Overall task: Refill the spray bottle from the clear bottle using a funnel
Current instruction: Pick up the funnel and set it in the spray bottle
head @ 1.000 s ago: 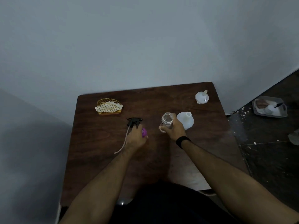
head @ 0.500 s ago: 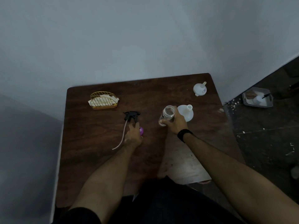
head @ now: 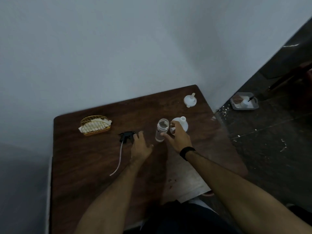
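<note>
Wooden table (head: 81,174), pale wall (head: 118,48), speckled floor (head: 270,141)

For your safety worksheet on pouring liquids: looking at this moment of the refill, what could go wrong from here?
1. The open clear bottle stands uncapped, with the right hand touching it loosely; a nudge could tip it.
2. The left hand hovers by the spray head, whose tube could snag.
3. A funnel sits near the table corner and might fall off.

We see our right hand (head: 179,138) beside the upright clear bottle (head: 162,130); our left hand (head: 141,146), fingers spread, lies near the black sprayer head (head: 125,135).
</note>
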`<state>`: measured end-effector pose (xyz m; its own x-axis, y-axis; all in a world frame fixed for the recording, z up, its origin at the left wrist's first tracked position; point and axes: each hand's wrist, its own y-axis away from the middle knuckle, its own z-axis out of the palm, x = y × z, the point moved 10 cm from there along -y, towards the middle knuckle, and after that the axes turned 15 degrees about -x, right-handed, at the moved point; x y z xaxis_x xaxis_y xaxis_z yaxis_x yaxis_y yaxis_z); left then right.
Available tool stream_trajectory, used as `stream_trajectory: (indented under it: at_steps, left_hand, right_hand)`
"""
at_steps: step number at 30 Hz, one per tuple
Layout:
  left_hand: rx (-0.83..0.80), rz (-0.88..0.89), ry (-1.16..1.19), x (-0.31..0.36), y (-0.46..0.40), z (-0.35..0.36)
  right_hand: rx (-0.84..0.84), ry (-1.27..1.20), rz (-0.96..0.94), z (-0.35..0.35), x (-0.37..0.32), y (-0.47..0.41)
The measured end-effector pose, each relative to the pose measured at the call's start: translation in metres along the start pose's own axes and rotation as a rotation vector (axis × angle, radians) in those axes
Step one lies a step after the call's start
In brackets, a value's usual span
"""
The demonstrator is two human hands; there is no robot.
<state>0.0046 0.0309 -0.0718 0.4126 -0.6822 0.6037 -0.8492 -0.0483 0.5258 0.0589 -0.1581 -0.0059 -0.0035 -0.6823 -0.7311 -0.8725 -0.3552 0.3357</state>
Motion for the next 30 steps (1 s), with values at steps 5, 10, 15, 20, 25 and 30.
stream_trajectory:
  at_steps: [5,10,15,20,25,30]
  left_hand:
    - [0.028,-0.015,-0.001,0.018,0.005,0.010]
    - [-0.145,-0.035,-0.001,0.027,-0.006,0.053]
    - [-0.207,0.034,-0.080,0.076,-0.008,0.099]
    - [-0.059,0.041,-0.035,0.107,-0.028,0.110]
    - [0.088,-0.046,0.094,0.121,-0.039,0.100]
    - [0.183,-0.054,0.179,0.132,-0.046,0.091]
  right_hand:
    - [0.228,0.129,-0.221,-0.043,-0.018,0.022]
    - [0.357,0.095,-0.228,-0.112,0.000,-0.003]
    - [0.287,0.082,-0.086,-0.156,0.057,-0.057]
    - [-0.004,0.150,0.052,-0.162,0.111,-0.127]
    - [-0.156,0.216,0.034,-0.167,0.122,-0.185]
    - [-0.314,0.275,0.084,-0.157,0.137,-0.228]
